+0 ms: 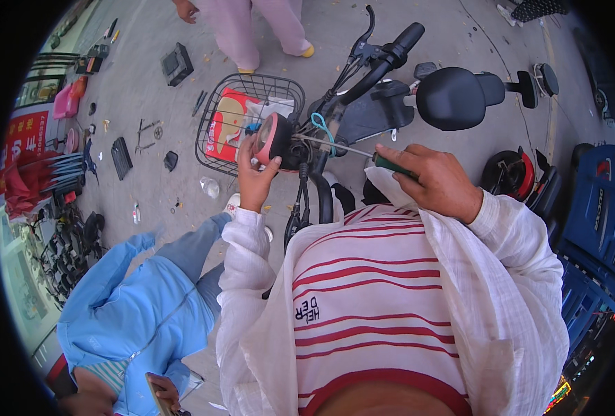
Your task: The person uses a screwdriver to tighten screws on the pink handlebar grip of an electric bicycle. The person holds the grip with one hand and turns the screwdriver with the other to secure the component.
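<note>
A round headlight [275, 136] with a black and pinkish housing sits at the front of an electric bike, beside its wire basket [290, 82]. My left hand [255, 175] is closed around the headlight's near side, fingers and thumb gripping its rim. My right hand [437, 177] is wrapped round the green handle of a screwdriver [345, 147]. The long shaft points left, its tip at the back of the headlight; the exact contact is too small to tell. A light-blue cord [320, 123] loops around the bike's stem just above the shaft. Red and white packaging [225, 123] lies in the basket.
A person in a blue jacket [137, 298] holding a phone is close at my left. Another in pink trousers [269, 28] stands beyond the basket. The bike's seat [449, 98] extends right. A black box [176, 64] and scattered parts lie on the pavement; a blue vehicle [602, 201] stands far right.
</note>
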The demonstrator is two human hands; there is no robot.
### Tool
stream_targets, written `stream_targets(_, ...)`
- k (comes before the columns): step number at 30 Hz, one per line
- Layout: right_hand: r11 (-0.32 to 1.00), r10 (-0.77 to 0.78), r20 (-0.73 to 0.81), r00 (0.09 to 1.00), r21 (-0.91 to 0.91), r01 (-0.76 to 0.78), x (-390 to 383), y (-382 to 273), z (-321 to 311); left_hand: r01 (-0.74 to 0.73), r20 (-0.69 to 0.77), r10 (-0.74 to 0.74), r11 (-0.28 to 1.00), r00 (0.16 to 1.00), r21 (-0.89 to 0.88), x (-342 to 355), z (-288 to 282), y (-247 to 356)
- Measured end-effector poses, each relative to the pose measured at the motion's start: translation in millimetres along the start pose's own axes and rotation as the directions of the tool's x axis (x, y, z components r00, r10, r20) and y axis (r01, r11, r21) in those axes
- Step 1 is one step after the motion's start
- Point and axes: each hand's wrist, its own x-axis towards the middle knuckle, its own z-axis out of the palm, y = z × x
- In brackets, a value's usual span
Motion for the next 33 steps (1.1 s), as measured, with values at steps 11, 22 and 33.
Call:
stream_targets(11, 0.995, -0.075, 0.016, 0.997, -0.064, 0.075, 12, -10, 5, -0.313, 0.209, 0.236, 0.79, 0.949, 0.527, -3, -13, 3)
stream_targets(22, 0.973, -0.129, -0.016, 0.991, -0.193, 0.124, 21, -23, 14, -0.322, 0.136, 0.31, 0.696, 0.941, 0.642, -4, 1, 10)
stream_targets(33, 0.936, -0.153, 0.022, 0.988, -0.319, 0.152, 24, -28, 12, -0.333, 0.242, 0.23, 0.702, 0.943, 0.63, 0, 7, 37)
